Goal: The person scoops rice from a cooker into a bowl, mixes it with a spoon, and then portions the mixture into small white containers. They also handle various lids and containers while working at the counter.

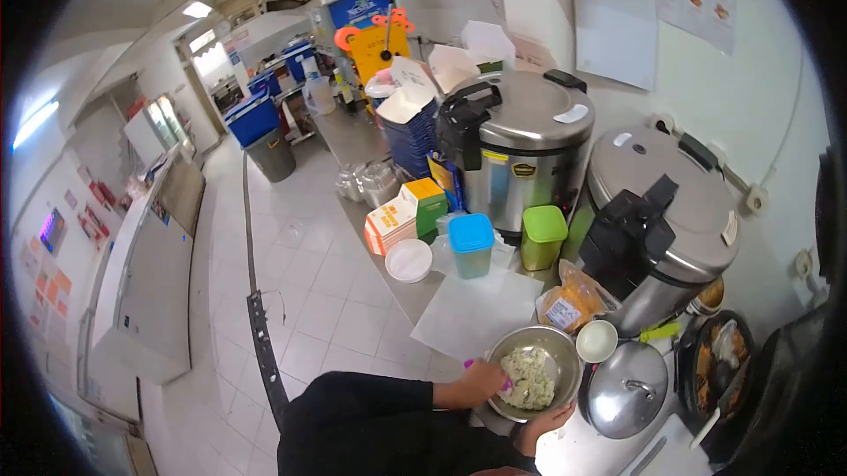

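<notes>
A steel bowl (570,361) with a pale, crumbly mixture (528,379) in it sits at the counter's near edge. My left hand (483,383) is closed around a pink handle (505,384) at the bowl's left side; the tool's far end is hidden in the mixture. At the lower right of the bowl, my right hand (548,422) rests against the outer wall with its fingers apart. Just right of the bowl are a small white bowl (596,341) and a steel lid (627,389). A white sheet (476,310) lies behind the bowl.
Two large steel cookers (528,114) (662,202) stand at the back. Before them are a blue-lidded container (471,247), a green-lidded container (543,237), and a packaged bag (572,304). A dark pan (716,361) with food is at the right, near a knife (648,457).
</notes>
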Demonstrator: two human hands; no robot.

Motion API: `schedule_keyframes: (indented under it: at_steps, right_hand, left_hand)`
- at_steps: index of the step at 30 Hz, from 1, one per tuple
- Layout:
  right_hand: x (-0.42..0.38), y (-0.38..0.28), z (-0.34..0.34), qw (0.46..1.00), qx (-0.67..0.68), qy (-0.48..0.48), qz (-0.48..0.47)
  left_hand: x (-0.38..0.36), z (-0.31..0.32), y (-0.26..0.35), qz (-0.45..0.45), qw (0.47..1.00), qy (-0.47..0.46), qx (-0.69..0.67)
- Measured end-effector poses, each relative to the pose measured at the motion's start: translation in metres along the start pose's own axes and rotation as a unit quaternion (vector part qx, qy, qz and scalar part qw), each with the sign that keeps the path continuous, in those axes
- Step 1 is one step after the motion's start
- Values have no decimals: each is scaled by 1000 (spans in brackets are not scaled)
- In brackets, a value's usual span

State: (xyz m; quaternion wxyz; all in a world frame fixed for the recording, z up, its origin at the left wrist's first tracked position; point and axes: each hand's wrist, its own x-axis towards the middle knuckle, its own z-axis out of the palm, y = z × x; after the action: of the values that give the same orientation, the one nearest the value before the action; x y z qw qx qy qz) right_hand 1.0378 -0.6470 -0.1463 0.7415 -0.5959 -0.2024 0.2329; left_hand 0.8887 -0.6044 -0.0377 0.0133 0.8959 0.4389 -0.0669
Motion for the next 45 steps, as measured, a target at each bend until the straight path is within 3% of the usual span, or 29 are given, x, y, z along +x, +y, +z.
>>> schedule_keyframes:
  at_steps: [2, 4, 8, 10, 12, 14, 15, 16, 17, 20, 23, 25, 28, 29, 31, 32, 33, 34, 35, 36, 37, 38, 39, 42, 43, 44, 45]
  right_hand:
    - [1, 17, -7, 1000, -13, 11, -2]
    - [1, 18, -7, 1000, -16, 15, 0]
    - [-2, 16, -7, 999, 23, 21, 9]
    - [0, 11, -3, 999, -25, 32, -20]
    - [-8, -4, 6, 994, 28, 106, -8]
    - [-6, 1, -4, 995, 29, 97, -1]
    - [0, 13, -16, 989, -14, 144, -31]
    - [4, 27, -28, 978, -59, 191, -61]
    - [4, 33, -35, 961, -88, 214, -151]
    - [-40, 26, -39, 936, -191, 254, -153]
    - [-84, 51, -42, 909, -352, 162, -152]
    - [-116, 82, -50, 872, -454, 99, -151]
    - [-164, 132, -72, 784, -604, 16, -145]
    - [-173, 148, -81, 750, -639, -106, -131]
    - [-163, 217, -117, 669, -607, -395, -168]
    - [-165, 197, -72, 656, -619, -398, -168]
    - [-176, 181, 0, 642, -616, -453, 51]
    - [-184, 181, 43, 673, -509, -536, 8]
    - [-179, 193, 74, 577, -529, -622, 5]
    - [-177, 218, 83, 597, -538, -594, -34]
    - [-183, 213, 127, 572, -593, -560, 84]
    - [-189, 220, 153, 622, -573, -523, 108]
    - [-197, 226, 161, 671, -549, -481, 129]
    - [-208, 264, 131, 706, -496, -468, 189]
    - [-216, 257, 135, 667, -488, -517, 223]
    - [-230, 241, 158, 594, -551, -534, 241]
    - [-221, 277, 109, 609, -427, -573, 344]
  left_hand:
    - [0, 17, 0, 9, 1000, 4, 21]
    - [14, 15, -15, 44, 996, -59, -42]
    - [29, 18, -14, 5, 991, -85, -103]
    - [29, 31, -7, 6, 991, -19, -135]
    - [32, 37, -8, -13, 983, -27, -183]
    - [28, 51, -14, 7, 981, 124, -147]
    - [26, 57, -20, 32, 967, 210, -140]
    - [16, 49, -31, 31, 966, 206, -155]
    - [4, 31, -50, 71, 948, 227, -213]
    - [-37, 14, -117, 110, 903, 255, -328]
    - [-86, 30, -187, 44, 861, 240, -446]
    - [-115, 56, -226, -76, 774, 375, -505]
    - [-164, 113, -275, -269, 773, 266, -509]
    - [-179, 145, -282, -301, 750, 274, -521]
    - [-207, 197, -291, -383, 747, 167, -517]
    - [-215, 233, -289, -412, 732, 154, -520]
    - [-223, 254, -291, -444, 723, 120, -516]
    - [-229, 282, -289, -462, 700, 110, -533]
    - [-233, 307, -288, -480, 709, 55, -514]
    - [-236, 327, -283, -490, 718, -2, -494]
    - [-236, 341, -278, -502, 706, -14, -499]
    - [-236, 355, -278, -515, 697, -23, -499]
    - [-235, 366, -273, -518, 686, -16, -511]
    - [-231, 393, -253, -516, 634, 22, -576]
    - [-231, 398, -248, -515, 631, 17, -580]
    - [-231, 401, -244, -507, 623, 15, -596]
    - [-233, 403, -242, -499, 616, 14, -609]
